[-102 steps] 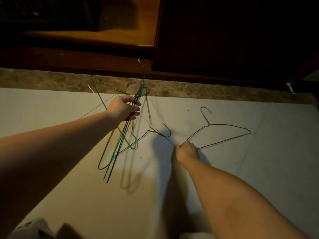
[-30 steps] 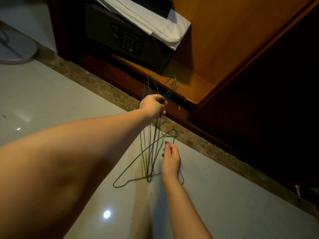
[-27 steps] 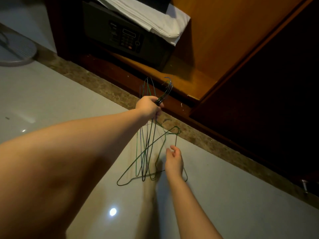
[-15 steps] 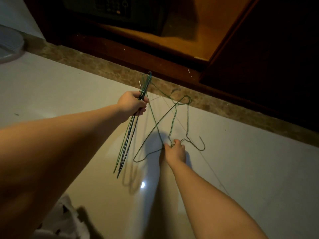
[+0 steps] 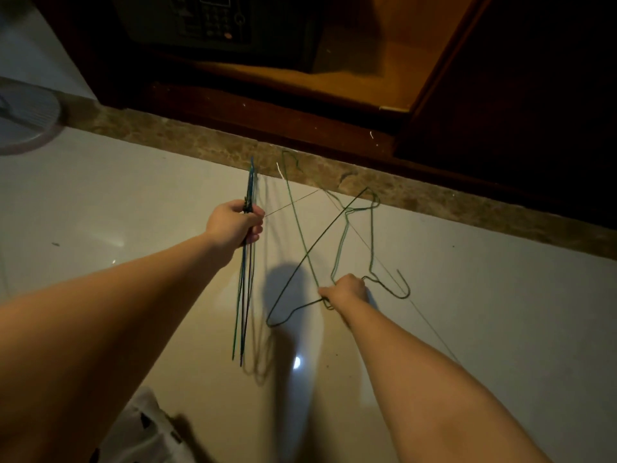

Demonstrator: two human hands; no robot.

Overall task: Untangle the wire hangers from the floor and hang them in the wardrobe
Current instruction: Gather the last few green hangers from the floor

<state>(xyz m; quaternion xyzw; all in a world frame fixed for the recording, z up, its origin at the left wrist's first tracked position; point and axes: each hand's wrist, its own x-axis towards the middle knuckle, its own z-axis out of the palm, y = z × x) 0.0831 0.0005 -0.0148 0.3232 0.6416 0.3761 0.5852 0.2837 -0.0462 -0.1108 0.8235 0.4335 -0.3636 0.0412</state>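
Observation:
My left hand grips a bunch of several green and dark wire hangers by their necks; seen edge-on, they hang down above the pale floor. To the right, two or three tangled green and dark wire hangers lie on the floor, one hook pointing right. My right hand reaches down and grips the wires of this tangle near its lower part. The wardrobe stands open ahead, with its orange-brown bottom shelf visible.
A dark safe with a keypad sits inside the wardrobe at the left. The dark wardrobe door stands at the right. A brown stone strip borders the pale floor tiles. A round grey base lies at the far left.
The view tilted down from the wardrobe to the floor. My left hand moved its bunch slightly left, away from the tangle. My right hand went down and took hold of the tangled hangers on the floor.

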